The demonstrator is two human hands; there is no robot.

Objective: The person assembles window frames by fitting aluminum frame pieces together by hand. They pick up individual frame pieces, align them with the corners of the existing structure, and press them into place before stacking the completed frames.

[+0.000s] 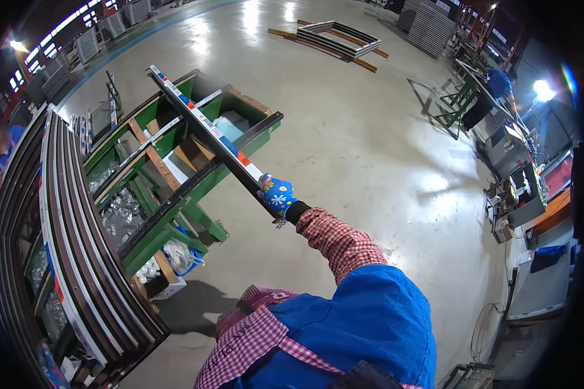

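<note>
My right hand (278, 196), in a blue flowered glove, is closed round the near end of a long dark metal profile (204, 129) with a white, red and blue strip along it. The profile lies slanting across the top of a green compartmented workbench (204, 185). At the lower left edge, a patch of blue flowered glove shows my left hand (50, 367) beside a stack of long brown and white profiles (84, 240); its fingers cannot be made out. The stack rests across the bench's left part and hides some of its bins.
Small metal fittings (122, 217) fill the bench's bins. Under it sit a box (169, 279) and a plastic bag (178, 256). A frame (340, 40) lies on wooden bars on the floor ahead. Another person (493, 91) works at the right; one more is partly visible at far left.
</note>
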